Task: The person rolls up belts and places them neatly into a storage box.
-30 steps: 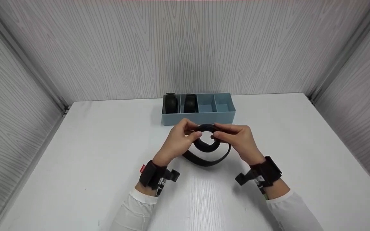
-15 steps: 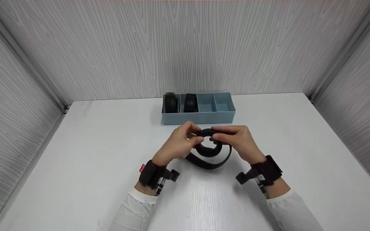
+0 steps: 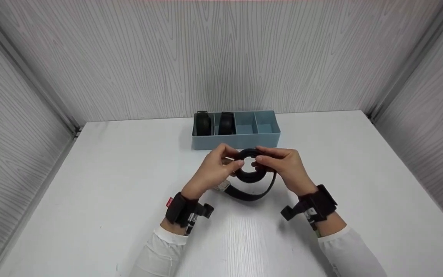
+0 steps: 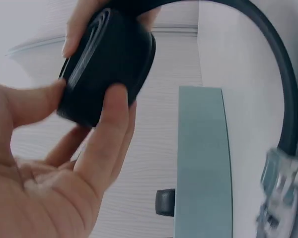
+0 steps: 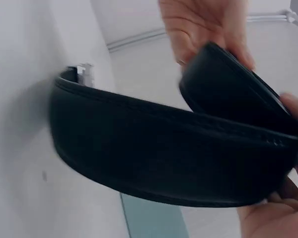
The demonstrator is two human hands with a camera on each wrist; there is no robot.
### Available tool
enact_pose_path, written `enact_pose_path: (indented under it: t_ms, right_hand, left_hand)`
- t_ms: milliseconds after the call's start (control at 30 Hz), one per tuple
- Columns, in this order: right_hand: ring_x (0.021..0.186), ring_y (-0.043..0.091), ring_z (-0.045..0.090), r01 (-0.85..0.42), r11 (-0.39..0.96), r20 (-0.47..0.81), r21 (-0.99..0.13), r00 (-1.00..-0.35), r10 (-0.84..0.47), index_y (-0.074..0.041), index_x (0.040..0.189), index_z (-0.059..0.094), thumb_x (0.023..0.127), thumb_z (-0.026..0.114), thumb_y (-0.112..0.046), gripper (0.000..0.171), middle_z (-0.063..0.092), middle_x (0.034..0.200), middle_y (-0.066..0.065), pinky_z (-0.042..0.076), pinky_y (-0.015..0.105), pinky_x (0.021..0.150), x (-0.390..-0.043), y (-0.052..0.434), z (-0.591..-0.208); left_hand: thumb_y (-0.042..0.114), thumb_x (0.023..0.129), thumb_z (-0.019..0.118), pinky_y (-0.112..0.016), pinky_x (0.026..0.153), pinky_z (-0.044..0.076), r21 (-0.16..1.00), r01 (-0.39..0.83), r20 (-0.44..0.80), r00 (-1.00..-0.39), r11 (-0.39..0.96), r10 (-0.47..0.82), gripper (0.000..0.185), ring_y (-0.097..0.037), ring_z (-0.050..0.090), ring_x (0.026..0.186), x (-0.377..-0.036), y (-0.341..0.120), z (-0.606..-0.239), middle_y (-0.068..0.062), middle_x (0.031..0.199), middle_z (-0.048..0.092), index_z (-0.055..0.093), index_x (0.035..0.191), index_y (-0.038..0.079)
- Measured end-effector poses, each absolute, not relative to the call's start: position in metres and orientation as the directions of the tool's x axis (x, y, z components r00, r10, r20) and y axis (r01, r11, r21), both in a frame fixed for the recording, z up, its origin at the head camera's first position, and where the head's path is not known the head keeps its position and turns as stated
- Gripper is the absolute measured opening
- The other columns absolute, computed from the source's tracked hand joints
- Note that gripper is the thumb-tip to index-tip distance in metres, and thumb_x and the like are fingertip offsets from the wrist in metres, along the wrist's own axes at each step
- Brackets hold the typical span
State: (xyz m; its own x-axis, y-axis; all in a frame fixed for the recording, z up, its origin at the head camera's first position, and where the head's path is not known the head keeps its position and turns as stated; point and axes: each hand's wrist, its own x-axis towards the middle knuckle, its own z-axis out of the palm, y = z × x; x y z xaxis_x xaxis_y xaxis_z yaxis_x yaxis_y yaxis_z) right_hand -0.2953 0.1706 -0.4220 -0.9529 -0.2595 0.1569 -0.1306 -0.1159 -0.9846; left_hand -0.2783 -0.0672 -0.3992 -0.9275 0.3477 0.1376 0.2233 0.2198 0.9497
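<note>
A black belt (image 3: 250, 177) is partly wound into a coil, held up above the white table between both hands. My left hand (image 3: 210, 171) pinches the coil's left side between thumb and fingers. On its right side, my right hand (image 3: 288, 167) grips the coil with the thumb near the central hole. The belt's loose length (image 5: 154, 148) hangs in a curve below the coil. At the end of that length is a silver metal buckle (image 4: 280, 191), low and close to the table, partly behind the left hand in the head view.
Behind the hands, near the back wall, stands a blue-grey box (image 3: 236, 143) divided into compartments. A rolled black belt (image 3: 203, 125) fills the leftmost one, and another rolled black belt (image 3: 227, 125) sits beside it. Wood-grain panels enclose the white table (image 3: 90, 192).
The coil dips, then rises again in both hands. More of the buckle shows now below the left hand, and the loose loop looks slightly smaller. The box stays put.
</note>
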Motion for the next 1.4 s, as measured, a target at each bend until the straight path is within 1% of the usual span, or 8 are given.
enact_pose_path:
  t_ms: [233,367,533,667,867,1033,1200,1400]
  right_hand:
    - [0.094,0.026,0.077,-0.104,0.059,0.066,-0.993,-0.891,-0.449,-0.004,0.129,0.073,0.090,0.085,-0.017,0.043,0.075,0.111,0.024,0.062,0.034,0.081,-0.297,0.180,-0.416]
    - [0.093,0.025,0.077,-0.090,0.013,0.077,-0.996,-0.913,-0.400,-0.003,0.128,0.073,0.090,0.084,-0.015,0.042,0.077,0.110,0.018,0.061,0.034,0.082,-0.295,0.175,-0.419]
    - [0.096,0.024,0.077,-0.111,-0.182,0.153,-0.977,-0.960,-0.236,0.003,0.132,0.068,0.092,0.080,-0.008,0.043,0.076,0.113,0.017,0.061,0.035,0.086,-0.292,0.162,-0.425]
    - [0.099,0.025,0.076,-0.140,-0.249,0.186,-0.958,-0.967,-0.172,0.007,0.137,0.062,0.092,0.080,-0.005,0.050,0.075,0.115,0.017,0.060,0.035,0.088,-0.290,0.156,-0.429]
    - [0.096,0.025,0.077,-0.148,-0.214,0.190,-0.965,-0.963,-0.190,0.004,0.133,0.067,0.092,0.079,-0.004,0.044,0.075,0.113,0.018,0.060,0.036,0.087,-0.290,0.160,-0.426]
    - [0.094,0.024,0.077,-0.153,-0.078,0.169,-0.985,-0.936,-0.308,0.000,0.128,0.073,0.091,0.083,-0.011,0.040,0.076,0.113,0.019,0.061,0.036,0.086,-0.292,0.169,-0.420]
    - [0.092,0.027,0.076,-0.144,0.038,0.117,-0.989,-0.909,-0.401,-0.007,0.127,0.075,0.088,0.086,-0.020,0.042,0.077,0.109,0.020,0.061,0.034,0.081,-0.292,0.173,-0.418]
    - [0.095,0.025,0.076,-0.145,-0.034,0.147,-0.989,-0.926,-0.348,-0.002,0.129,0.073,0.090,0.084,-0.014,0.043,0.076,0.114,0.018,0.061,0.034,0.085,-0.292,0.167,-0.421]
  left_hand:
    - [0.014,0.101,0.070,-0.032,0.084,0.055,0.917,0.240,0.067,-0.879,0.318,0.471,0.025,-0.020,0.072,0.100,-0.276,-0.072,-0.398,-0.012,0.118,0.067,0.060,0.120,0.002]
    - [0.011,0.101,0.069,-0.032,0.081,0.054,0.921,0.235,0.081,-0.897,0.311,0.436,0.022,-0.019,0.071,0.096,-0.276,-0.070,-0.399,-0.010,0.115,0.068,0.061,0.119,0.002]
    - [0.008,0.101,0.069,-0.035,0.089,0.056,0.935,0.257,0.176,-0.935,0.245,0.308,0.022,-0.025,0.070,0.107,-0.279,-0.066,-0.402,-0.014,0.117,0.070,0.061,0.120,0.001]
    - [0.005,0.101,0.069,-0.035,0.091,0.058,0.946,0.260,0.212,-0.947,0.191,0.242,0.024,-0.029,0.069,0.108,-0.280,-0.066,-0.404,-0.019,0.119,0.069,0.060,0.122,-0.002]
    - [0.009,0.101,0.070,-0.037,0.088,0.058,0.941,0.250,0.178,-0.938,0.227,0.297,0.026,-0.029,0.070,0.110,-0.279,-0.069,-0.400,-0.016,0.121,0.069,0.059,0.123,0.000]
    - [0.016,0.101,0.070,-0.040,0.092,0.056,0.907,0.277,0.136,-0.905,0.317,0.402,0.029,-0.026,0.068,0.114,-0.277,-0.073,-0.396,-0.011,0.123,0.066,0.059,0.125,0.004]
    - [0.016,0.100,0.072,-0.038,0.090,0.057,0.900,0.267,0.084,-0.881,0.344,0.466,0.030,-0.023,0.070,0.108,-0.277,-0.073,-0.397,-0.009,0.122,0.065,0.059,0.124,0.005]
    - [0.013,0.100,0.071,-0.040,0.092,0.056,0.900,0.266,0.118,-0.912,0.347,0.393,0.027,-0.024,0.070,0.110,-0.276,-0.070,-0.398,-0.010,0.121,0.067,0.060,0.123,0.005]
